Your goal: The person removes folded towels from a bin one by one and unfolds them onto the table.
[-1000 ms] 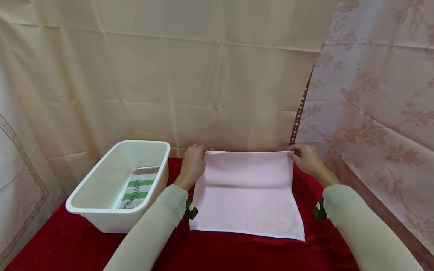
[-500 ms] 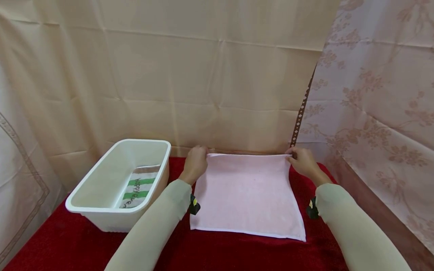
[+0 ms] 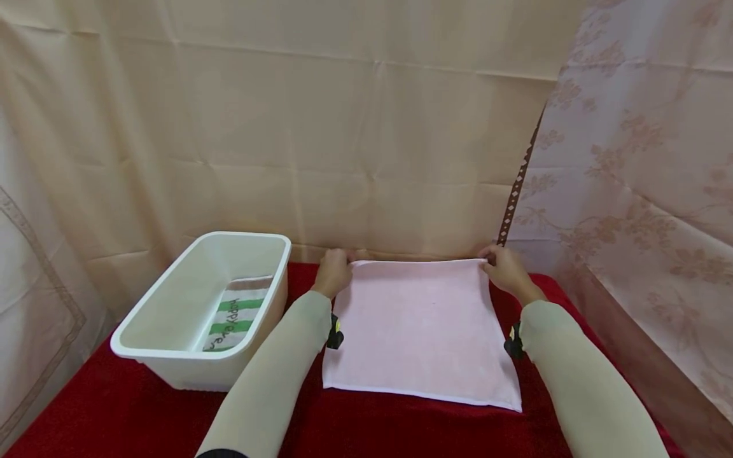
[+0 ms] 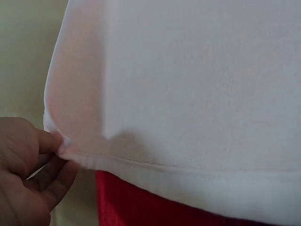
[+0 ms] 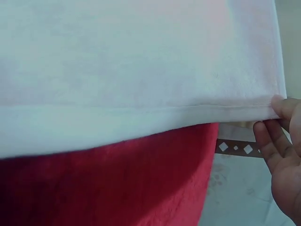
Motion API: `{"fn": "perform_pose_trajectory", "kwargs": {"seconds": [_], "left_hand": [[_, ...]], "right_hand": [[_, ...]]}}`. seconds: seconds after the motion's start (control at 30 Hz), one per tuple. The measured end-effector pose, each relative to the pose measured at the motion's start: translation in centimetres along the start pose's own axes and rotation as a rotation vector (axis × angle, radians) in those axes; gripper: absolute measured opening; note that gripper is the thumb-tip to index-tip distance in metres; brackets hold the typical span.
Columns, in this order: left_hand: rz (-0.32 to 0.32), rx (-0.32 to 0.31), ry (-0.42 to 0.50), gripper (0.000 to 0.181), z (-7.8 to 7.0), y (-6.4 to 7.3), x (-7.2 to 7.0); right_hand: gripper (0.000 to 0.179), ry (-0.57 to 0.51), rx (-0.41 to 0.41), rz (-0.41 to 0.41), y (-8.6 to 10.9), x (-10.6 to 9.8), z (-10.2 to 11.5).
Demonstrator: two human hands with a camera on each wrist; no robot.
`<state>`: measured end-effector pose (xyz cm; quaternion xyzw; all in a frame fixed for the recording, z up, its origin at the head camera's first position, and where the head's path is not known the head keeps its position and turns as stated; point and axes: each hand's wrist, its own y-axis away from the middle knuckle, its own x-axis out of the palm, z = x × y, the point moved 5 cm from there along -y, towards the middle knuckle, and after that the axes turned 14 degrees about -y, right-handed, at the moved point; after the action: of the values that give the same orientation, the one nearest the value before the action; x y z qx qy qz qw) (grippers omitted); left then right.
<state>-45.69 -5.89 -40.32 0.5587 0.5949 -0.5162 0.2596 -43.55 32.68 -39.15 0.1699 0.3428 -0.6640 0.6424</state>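
A pale pink towel (image 3: 426, 337) with a white hem lies spread on a red cloth, its far edge at the back of the table. My left hand (image 3: 334, 272) pinches the far left corner between thumb and fingers; the left wrist view shows this left hand (image 4: 35, 165) with the corner slightly bunched. At the far right corner, my right hand (image 3: 506, 270) pinches the hem. In the right wrist view the thumb of the right hand (image 5: 284, 146) lies over the corner, with the fingers beneath.
Left of the towel stands a white plastic basin (image 3: 200, 245). Inside it lies a folded striped cloth (image 3: 237, 315) in green, white and brown with lettering. The red cloth (image 3: 143, 413) covers the table. Beige curtain (image 3: 321, 127) hangs right behind, and a floral curtain (image 3: 647, 191) on the right.
The crosswise fold in the towel has flattened out, and its far edge now lies at the table's back. Both hands keep their corners and have shifted slightly inward.
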Motion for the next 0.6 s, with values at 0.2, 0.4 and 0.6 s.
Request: {"fn": "perform_pose_trajectory", "kwargs": {"seconds": [0.2, 0.4, 0.6], "left_hand": [[-0.014, -0.045, 0.024, 0.011, 0.3, -0.8, 1.1], [0.007, -0.061, 0.063, 0.014, 0.4, -1.8, 2.3], [-0.023, -0.058, 0.040, 0.015, 0.5, -2.0, 3.0]], "right_hand": [[0.023, -0.061, 0.016, -0.005, -1.0, 0.7, -1.5], [0.024, -0.140, 0.082, -0.054, -1.7, 1.0, -2.9], [0.024, -0.173, 0.132, -0.099, -2.1, 1.4, -4.1]]}}
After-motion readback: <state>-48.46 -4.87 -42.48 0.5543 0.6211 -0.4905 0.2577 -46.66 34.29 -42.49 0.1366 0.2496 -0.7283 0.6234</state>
